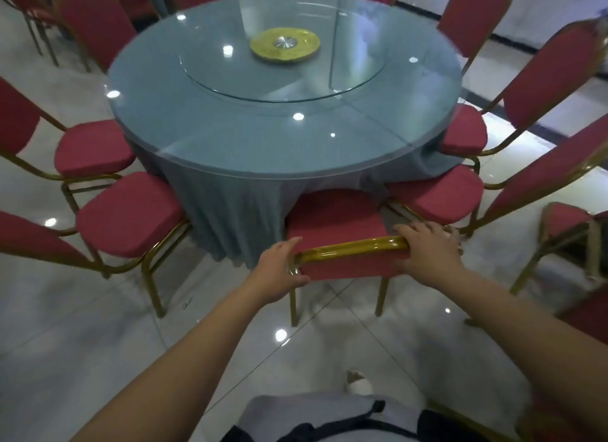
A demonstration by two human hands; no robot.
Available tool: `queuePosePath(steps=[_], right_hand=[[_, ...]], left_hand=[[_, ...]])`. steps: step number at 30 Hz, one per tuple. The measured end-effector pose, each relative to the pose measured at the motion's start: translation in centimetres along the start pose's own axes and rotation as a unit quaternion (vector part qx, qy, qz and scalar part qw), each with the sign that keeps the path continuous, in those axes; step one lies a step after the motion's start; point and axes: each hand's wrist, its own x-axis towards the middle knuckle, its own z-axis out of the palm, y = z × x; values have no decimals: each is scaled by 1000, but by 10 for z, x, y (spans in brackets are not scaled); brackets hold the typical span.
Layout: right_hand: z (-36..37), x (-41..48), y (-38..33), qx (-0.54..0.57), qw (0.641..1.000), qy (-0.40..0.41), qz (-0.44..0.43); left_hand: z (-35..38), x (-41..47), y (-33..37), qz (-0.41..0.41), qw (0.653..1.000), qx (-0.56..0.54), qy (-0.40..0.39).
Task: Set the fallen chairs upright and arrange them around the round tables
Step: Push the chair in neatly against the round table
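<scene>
Both hands on the chair! The left hand gripped the left end of its gold top rail, and the right hand had its fingers curled over the right end. The chair stood upright dead ahead, seat tucked against the table skirt, between neighbouring chairs. The rail ran crosswise with both hands equally near, so a straight push looked right.
</scene>
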Motion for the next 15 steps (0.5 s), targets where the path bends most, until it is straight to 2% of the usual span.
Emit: queuePosePath(steps=[5, 9, 15], right_hand=[[4, 16, 56, 165, 985, -52, 11], [8, 33, 68, 161, 981, -106, -10], [14, 38, 79, 160, 979, -114, -55]], left_hand=[[31, 32, 44, -5, 999, 34, -27], [41, 46, 58, -46, 993, 111, 3], [43, 45, 58, -59, 986, 155, 5]])
